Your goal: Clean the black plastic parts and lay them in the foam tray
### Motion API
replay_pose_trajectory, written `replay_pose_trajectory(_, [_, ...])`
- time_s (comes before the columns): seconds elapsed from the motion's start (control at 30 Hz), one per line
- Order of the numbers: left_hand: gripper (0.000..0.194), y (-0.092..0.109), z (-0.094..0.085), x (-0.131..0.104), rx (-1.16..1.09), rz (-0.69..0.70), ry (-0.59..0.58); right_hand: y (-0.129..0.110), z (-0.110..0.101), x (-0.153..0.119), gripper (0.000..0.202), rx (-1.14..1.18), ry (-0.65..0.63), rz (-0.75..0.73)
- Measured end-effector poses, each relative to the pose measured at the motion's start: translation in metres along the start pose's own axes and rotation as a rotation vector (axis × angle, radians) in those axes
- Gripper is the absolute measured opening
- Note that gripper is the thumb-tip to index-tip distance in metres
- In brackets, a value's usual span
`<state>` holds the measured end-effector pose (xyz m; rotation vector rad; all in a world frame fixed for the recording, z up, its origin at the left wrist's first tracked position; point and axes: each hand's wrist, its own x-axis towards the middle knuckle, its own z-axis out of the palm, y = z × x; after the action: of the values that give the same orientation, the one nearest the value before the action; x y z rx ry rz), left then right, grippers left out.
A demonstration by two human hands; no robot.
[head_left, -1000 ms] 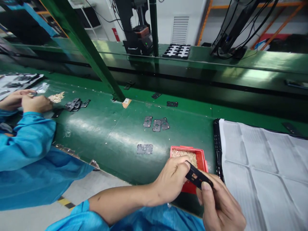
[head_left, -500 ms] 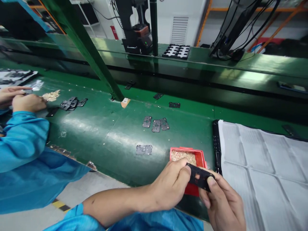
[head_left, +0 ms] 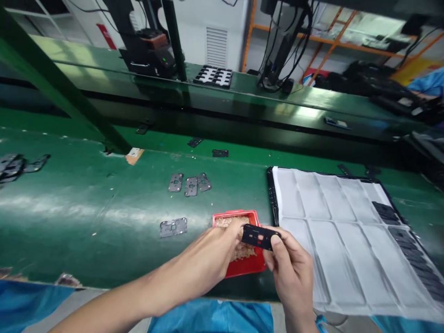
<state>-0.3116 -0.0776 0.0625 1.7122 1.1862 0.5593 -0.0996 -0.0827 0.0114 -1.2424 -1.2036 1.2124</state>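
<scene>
R hand (head_left: 294, 266) has blk plate (head_left: 254, 235) pinched at R end, thumb on near face, over red bin (head_left: 245, 267). Long axis approx L-R, L end by L hand (head_left: 215, 249). R closer; L fingertips hidden, can't tell grip from my feed.

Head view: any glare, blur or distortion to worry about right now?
Head view: pale glare streaks on the green bench, left of the red bin; bright reflection on the rear ledge; upper-right background soft; wide-angle stretch toward the edges; held black plate readable, its fine details not.
</scene>
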Motion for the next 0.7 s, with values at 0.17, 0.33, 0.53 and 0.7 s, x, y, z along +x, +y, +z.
replay_pose_trajectory(0.17, [0.042, 0.000, 0.004, 0.008, 0.044, 0.020, 0.039, 0.004, -0.006, -0.002, 0.028, 0.041, 0.013, 0.042])
replay_pose_trajectory(0.33, [0.019, 0.000, 0.013, 0.018, -0.025, 0.072, 0.068, 0.005, -0.005, 0.000, 0.028, 0.047, 0.022, 0.049])
replay_pose_trajectory(0.53, [0.017, -0.001, 0.013, 0.015, -0.009, 0.022, 0.029, 0.003, 0.001, 0.005, 0.035, -0.062, 0.109, -0.037])
replay_pose_trajectory(0.7, [0.011, 0.001, 0.009, 0.009, -0.055, 0.093, 0.074, 0.003, 0.000, 0.002, 0.032, -0.128, 0.075, -0.054])
